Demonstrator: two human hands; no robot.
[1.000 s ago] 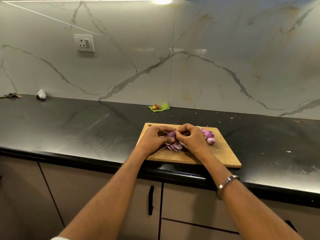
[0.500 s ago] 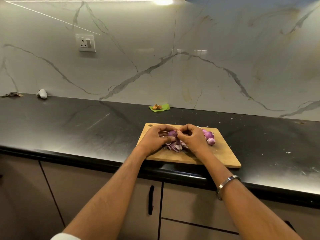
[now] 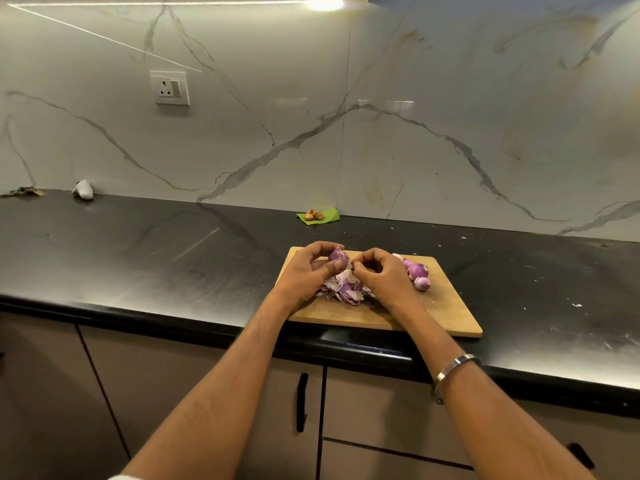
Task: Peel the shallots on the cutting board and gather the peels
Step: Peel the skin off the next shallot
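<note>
Marble-look backsplash (image 3: pixel 381 133) w/ grey veins ran behind a black bench (image 3: pixel 138 258); a white wall socket (image 3: pixel 170 87) sat upper left, and a light strip glared along the top edge. Below the bench front were brown cabinet doors w/ black handles (image 3: pixel 302 401).

Wooden cutting board (image 3: pixel 446 306) lay near the bench's front edge, roughly centre. Left hand (image 3: pixel 304 275) held a purple shallot (image 3: pixel 338 257) above the board's far-left part, thumb & fingers curled round it, so that grip was clamped on the shallot. Right hand (image 3: pixel 384 277) was just beside it, fingers curled, fingertips (image 3: pixel 356 266) at the shallot's right side; looked like a pinch at the skin, but can't tell whether it actually gripped anything. A metal bangle (image 3: pixel 453 367) sat on the right forearm.

Under & between both hands, a heap of pale purple peels (image 3: pixel 346 289) rested on the board. To the right of the right hand, more shallots (image 3: pixel 417 270) lay on the board close together, the nearest one smaller & lighter (image 3: pixel 422 283); their left part was hidden by the hand.

At the back by the wall, a green leaf or paper scrap (image 3: pixel 325 216) carried a few small brown bits (image 3: pixel 313 214). Far left at the wall lay a small white object (image 3: pixel 83 189) & some dark debris (image 3: pixel 22 192). White specks dotted the bench's right side.
</note>
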